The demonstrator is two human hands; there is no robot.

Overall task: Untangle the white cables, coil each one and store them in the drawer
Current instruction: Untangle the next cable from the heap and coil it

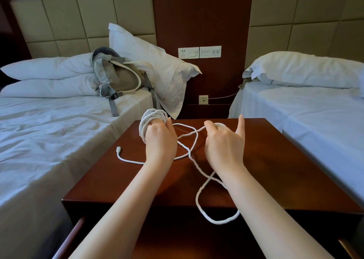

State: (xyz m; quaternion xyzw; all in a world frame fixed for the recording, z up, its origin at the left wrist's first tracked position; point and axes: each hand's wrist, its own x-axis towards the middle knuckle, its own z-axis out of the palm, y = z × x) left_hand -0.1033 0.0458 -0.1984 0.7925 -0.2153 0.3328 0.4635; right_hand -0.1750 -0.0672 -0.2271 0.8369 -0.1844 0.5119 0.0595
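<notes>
At the far left the left bed [59,140] lies close beside the nightstand [275,160], its backpack [118,77] well clear of our work; the plug end [118,148] of the white cable [134,162] lies free on the left of the dark top; just right of it our left hand [160,138] has its fingers curled inside the coil [152,119], which is wound round them and held over the far left of the top; from there loose strands cross in the middle and run to our right hand [222,142], whose thumb and curled fingers pinch the cable while the little finger stands straight up; we judge ourselves midway through coiling, and the next wrap calls for feeding slack leftward without snagging that crossing; one loop [215,222] hangs over the near edge above the open drawer [74,233], so it may drag as we pull; the right bed [295,130] hems the right side, leaving free room mainly above the top; whether a second cable is here we cannot tell.
</notes>
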